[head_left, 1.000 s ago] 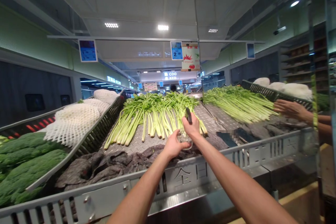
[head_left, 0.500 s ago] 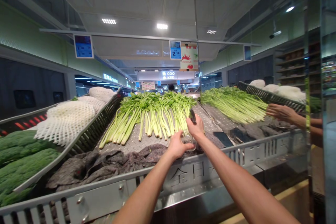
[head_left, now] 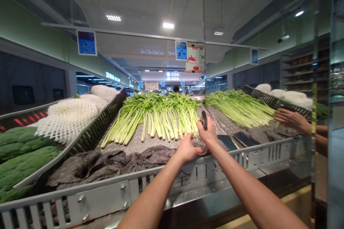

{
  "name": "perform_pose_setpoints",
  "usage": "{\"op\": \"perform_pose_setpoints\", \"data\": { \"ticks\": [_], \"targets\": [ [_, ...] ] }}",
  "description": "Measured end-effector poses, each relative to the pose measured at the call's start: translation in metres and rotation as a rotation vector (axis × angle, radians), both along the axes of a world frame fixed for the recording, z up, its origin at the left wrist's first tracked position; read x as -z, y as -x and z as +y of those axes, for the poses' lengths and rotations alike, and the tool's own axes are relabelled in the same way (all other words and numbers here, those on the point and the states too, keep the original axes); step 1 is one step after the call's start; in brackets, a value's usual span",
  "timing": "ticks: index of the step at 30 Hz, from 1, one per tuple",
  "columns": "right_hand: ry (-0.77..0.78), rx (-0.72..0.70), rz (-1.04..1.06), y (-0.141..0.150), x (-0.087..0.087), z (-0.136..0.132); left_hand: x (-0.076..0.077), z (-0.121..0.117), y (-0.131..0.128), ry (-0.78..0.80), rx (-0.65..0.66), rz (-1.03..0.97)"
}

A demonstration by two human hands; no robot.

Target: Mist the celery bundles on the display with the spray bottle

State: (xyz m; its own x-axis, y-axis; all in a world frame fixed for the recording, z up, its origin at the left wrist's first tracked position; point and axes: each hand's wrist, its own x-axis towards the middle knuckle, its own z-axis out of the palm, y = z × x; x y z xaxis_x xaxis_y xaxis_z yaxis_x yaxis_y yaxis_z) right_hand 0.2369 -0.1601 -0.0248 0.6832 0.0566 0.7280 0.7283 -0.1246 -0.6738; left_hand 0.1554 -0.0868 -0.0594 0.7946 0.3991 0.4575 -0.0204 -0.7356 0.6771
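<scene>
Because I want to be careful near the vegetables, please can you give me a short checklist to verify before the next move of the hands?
1. Left hand on the clear container: ok, it curls around it.
2. Dark item in the right hand: cannot tell what it is; it stands upright from the fist.
3. Gap to the celery stalks: cannot tell; the container is right by their ends.
4. Forearms over the steel front rail: ok, they reach across it.
5. Other hand at the stall's right side: cannot tell if it is a reflection or a co-worker's.
</scene>
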Motion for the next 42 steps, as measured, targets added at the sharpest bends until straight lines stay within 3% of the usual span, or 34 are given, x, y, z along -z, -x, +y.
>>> {"op": "perform_pose_setpoints", "data": {
  "ticks": [6, 17, 23, 35, 42],
  "targets": [
    [0.074, 0.056, 0.130, -0.007, 0.018, 0.006, 0.004, -0.002, 0.006, -0.061, -0.050, 0.150],
    [-0.022, 0.027, 0.018, 0.005, -0.018, 0.015, -0.017, 0.009, 0.006, 0.010, -0.036, 0.003],
    [0.040, 0.015, 0.044, 0.006, -0.018, 0.020, -0.015, 0.014, 0.012, -0.005, -0.055, 0.034],
    [-0.018, -0.103, -0.075, 0.032, -0.030, 0.042, -0.022, 0.033, 0.034, -0.045, -0.138, -0.019],
    [0.102, -0.094, -0.033, 0.038, -0.024, 0.056, -0.013, 0.042, 0.044, -0.103, -0.197, 0.024]
  ]
}}
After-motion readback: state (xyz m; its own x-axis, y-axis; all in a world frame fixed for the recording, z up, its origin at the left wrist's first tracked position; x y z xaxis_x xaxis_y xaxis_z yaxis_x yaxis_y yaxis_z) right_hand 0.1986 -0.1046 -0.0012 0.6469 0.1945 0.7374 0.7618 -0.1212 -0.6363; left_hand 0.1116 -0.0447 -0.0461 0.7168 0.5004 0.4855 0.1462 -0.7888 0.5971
